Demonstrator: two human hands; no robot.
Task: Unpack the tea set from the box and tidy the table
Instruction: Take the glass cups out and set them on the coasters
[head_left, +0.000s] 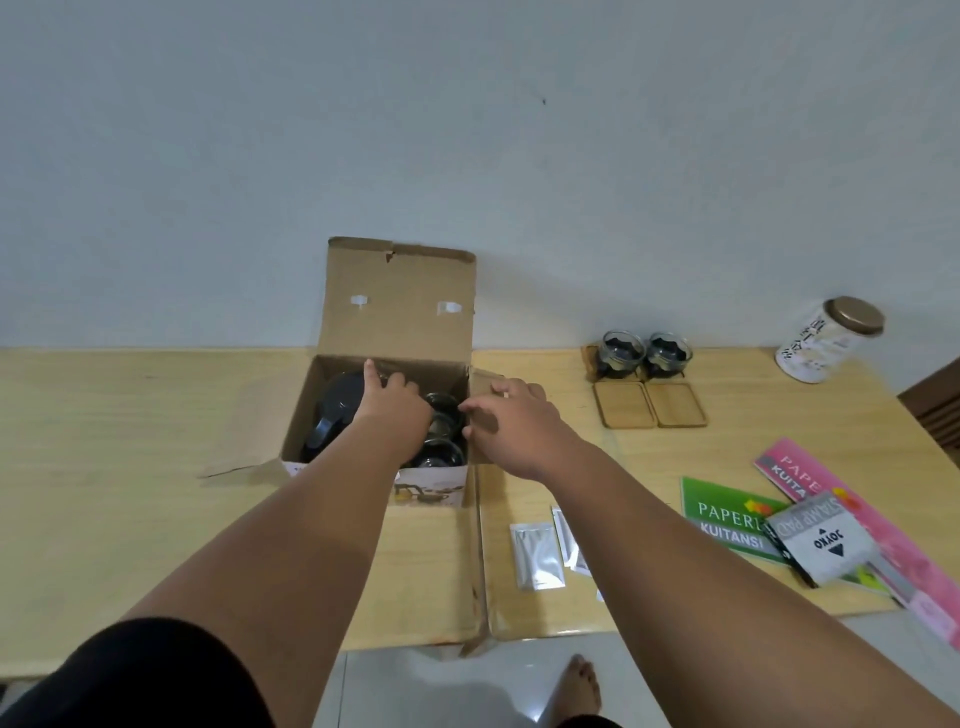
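An open cardboard box (332, 400) stands on the wooden table (130, 441), its lid flap upright against the wall. Inside lie a dark teapot (337, 400) with a black handle on the left and glass cups (441, 452) on the right. My left hand (395, 400) reaches into the box above the cups, fingers spread and touching its far wall. My right hand (511, 421) rests on the box's right rim, fingers curled over the edge. Two glass cups (644, 353) stand on wooden coasters at the back right, with two bare coasters (649, 405) in front of them.
A white tin (826, 338) with a bronze lid stands at the far right. Green (727, 519) and pink (857, 514) receipt books and a stamp pad box (815, 540) lie at the right front. Silver sachets (537, 556) lie near the front edge. My bare foot (579, 686) shows on the floor.
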